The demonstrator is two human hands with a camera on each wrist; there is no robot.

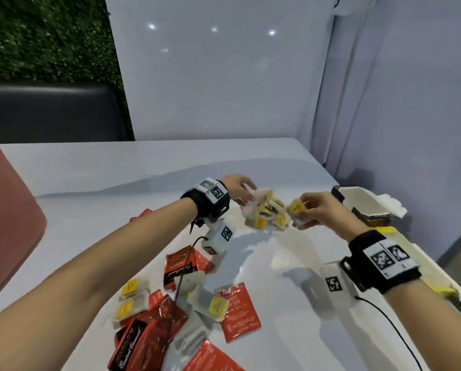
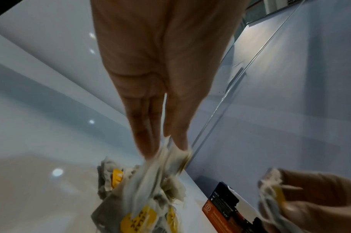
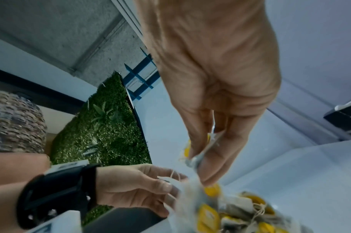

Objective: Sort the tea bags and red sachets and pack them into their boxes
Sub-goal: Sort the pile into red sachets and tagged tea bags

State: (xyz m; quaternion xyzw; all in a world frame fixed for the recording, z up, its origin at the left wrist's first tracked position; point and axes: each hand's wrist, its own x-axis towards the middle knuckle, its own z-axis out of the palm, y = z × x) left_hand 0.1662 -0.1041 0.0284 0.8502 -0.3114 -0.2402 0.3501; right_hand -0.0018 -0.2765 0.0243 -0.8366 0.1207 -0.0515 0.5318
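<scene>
A heap of tea bags [image 1: 268, 211] with yellow tags lies at the table's far middle. My left hand [image 1: 246, 198] pinches a few tea bags [image 2: 170, 155] at the heap's left edge, thumb against straight fingers. My right hand [image 1: 303, 213] holds a small bunch of tea bags [image 1: 296, 206] just right of the heap; in the right wrist view its fingers [image 3: 212, 157] clamp a tea bag [image 3: 196, 159]. Red sachets [image 1: 240, 311] and loose tea bags [image 1: 216, 306] are scattered near me. An open box [image 1: 363, 204] with a white inside stands at the right.
A dark red sachet packet [image 1: 141, 341] lies at the near edge under my left forearm. A flat yellow and white box [image 1: 422, 266] sits along the table's right edge beneath my right wrist. A white wall panel [image 1: 224, 76] rises behind the table.
</scene>
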